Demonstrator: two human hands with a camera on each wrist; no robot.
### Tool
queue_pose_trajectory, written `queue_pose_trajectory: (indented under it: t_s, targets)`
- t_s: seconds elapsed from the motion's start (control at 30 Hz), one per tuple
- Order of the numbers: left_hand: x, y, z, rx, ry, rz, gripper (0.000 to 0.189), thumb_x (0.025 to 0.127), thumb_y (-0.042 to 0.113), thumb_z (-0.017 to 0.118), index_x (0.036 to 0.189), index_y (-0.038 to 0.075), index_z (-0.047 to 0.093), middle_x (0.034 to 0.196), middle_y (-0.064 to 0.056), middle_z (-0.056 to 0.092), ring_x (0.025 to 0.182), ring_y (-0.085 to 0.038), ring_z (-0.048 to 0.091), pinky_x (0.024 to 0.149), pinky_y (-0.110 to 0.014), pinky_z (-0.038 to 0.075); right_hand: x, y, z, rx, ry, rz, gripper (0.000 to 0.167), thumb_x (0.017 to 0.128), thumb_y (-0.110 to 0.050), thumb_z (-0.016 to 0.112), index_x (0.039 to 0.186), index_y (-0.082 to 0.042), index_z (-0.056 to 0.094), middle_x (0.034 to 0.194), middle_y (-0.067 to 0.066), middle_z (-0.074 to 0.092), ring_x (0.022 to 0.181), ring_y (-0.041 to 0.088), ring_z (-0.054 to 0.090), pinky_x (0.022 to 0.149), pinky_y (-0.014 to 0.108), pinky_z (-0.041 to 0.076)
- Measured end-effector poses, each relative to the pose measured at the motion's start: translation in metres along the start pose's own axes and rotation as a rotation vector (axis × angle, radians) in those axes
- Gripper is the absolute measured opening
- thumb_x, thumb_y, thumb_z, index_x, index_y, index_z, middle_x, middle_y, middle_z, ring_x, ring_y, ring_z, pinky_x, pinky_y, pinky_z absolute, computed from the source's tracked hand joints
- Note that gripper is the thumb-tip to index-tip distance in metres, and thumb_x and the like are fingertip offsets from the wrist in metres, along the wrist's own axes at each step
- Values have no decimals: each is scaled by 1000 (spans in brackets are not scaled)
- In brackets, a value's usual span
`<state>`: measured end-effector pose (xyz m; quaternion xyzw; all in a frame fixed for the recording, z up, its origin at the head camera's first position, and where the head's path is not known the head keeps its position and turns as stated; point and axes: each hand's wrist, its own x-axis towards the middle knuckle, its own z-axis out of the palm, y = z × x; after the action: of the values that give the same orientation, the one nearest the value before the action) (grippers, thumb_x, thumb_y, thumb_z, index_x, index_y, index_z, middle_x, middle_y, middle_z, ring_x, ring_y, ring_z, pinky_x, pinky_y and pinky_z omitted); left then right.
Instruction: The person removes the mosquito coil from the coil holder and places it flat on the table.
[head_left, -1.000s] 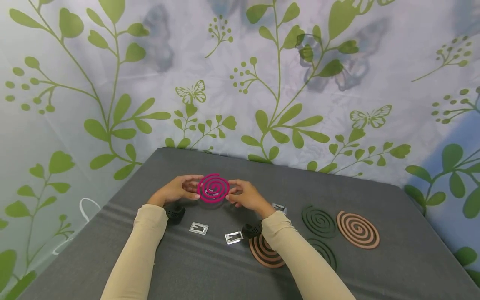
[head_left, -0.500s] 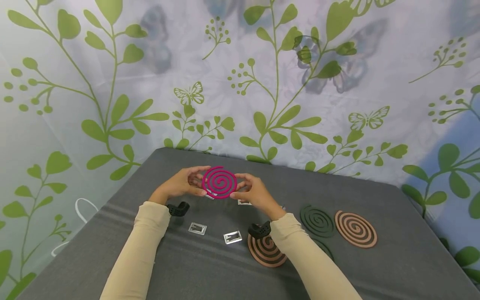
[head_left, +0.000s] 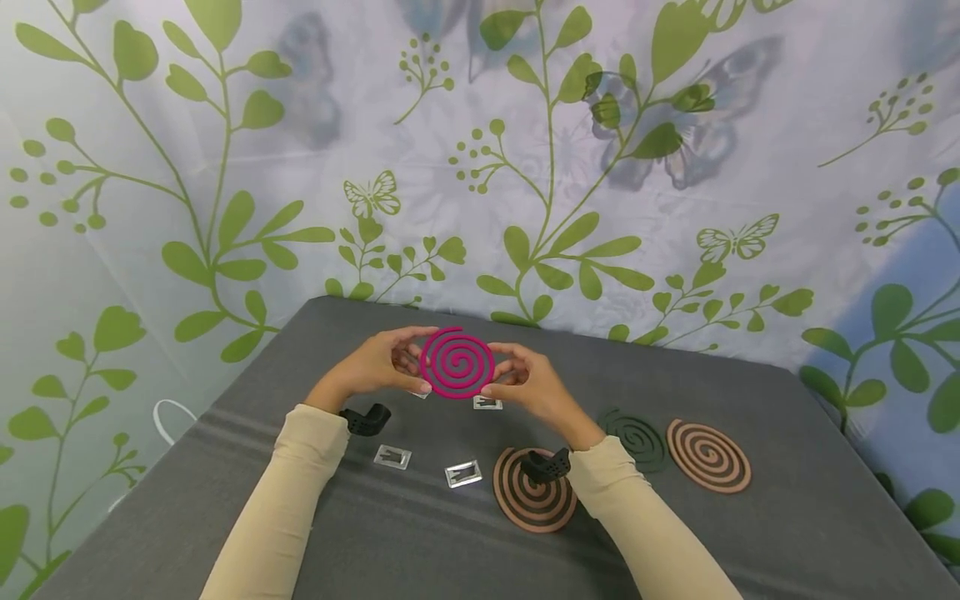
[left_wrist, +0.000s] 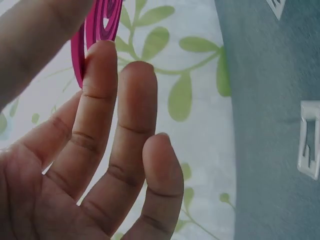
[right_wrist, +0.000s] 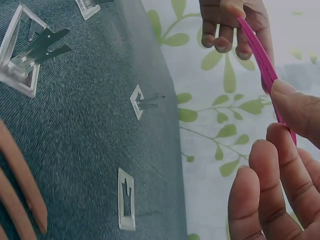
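A pink spiral mosquito coil (head_left: 460, 362) is held up above the table, its flat face toward the head camera. At its left edge, my left hand (head_left: 375, 364) pinches it between thumb and fingers. My right hand (head_left: 536, 385) pinches the opposite edge the same way. In the right wrist view the coil (right_wrist: 261, 56) appears edge-on between both hands. The left wrist view shows only part of the coil (left_wrist: 103, 22), with the outer fingers spread. Below the hands lie small metal coil stands (head_left: 381, 456), one partly hidden by my left thumb.
On the grey cloth-covered table (head_left: 390, 533) lie a brown coil (head_left: 534, 502) by the right wrist and another brown coil (head_left: 708, 456) farther right. A dark green coil (head_left: 636, 439) is partly behind the right sleeve. A leaf-patterned curtain (head_left: 450, 275) hangs behind the table.
Both hands have raised the pink coil and carried it to the right, keeping their pinch on it. Another metal stand has come into sight beneath it. The right sleeve now covers the second green coil.
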<state>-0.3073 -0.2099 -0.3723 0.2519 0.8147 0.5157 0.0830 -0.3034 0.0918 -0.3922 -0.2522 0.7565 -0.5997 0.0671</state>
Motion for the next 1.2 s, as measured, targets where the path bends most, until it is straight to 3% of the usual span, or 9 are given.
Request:
queue_pose_trajectory:
  t_s: [0.37, 0.53, 0.8, 1.03, 1.2]
  targets:
    - [-1, 29, 20, 103, -28, 60, 88, 87, 5, 92, 161, -3, 44, 91, -5, 72, 81, -22, 71, 79, -36, 60, -25, -2, -20, -7, 14, -24, 67, 91, 7, 82, 153, 6, 54, 97, 0, 74, 80, 12, 68, 59, 25, 47]
    - [-3, 37, 31, 103, -43, 77, 89, 89, 7, 91, 163, -2, 42, 90, -4, 72, 80, -20, 70, 79, -36, 59, -38, -4, -29, 23, 5, -45, 69, 91, 9, 81, 154, 6, 53, 97, 0, 74, 82, 13, 70, 70, 28, 56]
    - [-4, 47, 51, 62, -87, 75, 90, 92, 8, 88, 166, 0, 37, 91, -3, 73, 79, -18, 71, 81, -36, 58, -58, -4, -43, 31, -36, -62, 74, 92, 4, 83, 157, 8, 47, 95, -2, 75, 81, 12, 69, 68, 26, 53]
    - [-4, 53, 71, 59, -129, 76, 90, 94, 11, 87, 168, 2, 35, 90, -1, 74, 80, -32, 71, 77, -32, 56, -78, 2, -59, 5, -91, -95, 77, 94, 1, 83, 159, 9, 43, 93, -2, 73, 79, 12, 68, 72, 27, 56]
    - [-5, 56, 84, 63, -158, 79, 86, 97, 13, 84, 168, 3, 36, 93, 0, 76, 78, -25, 70, 76, -29, 53, -92, 8, -69, 25, -120, -117, 77, 94, 2, 82, 158, 13, 40, 93, -2, 73, 79, 11, 69, 71, 29, 57]
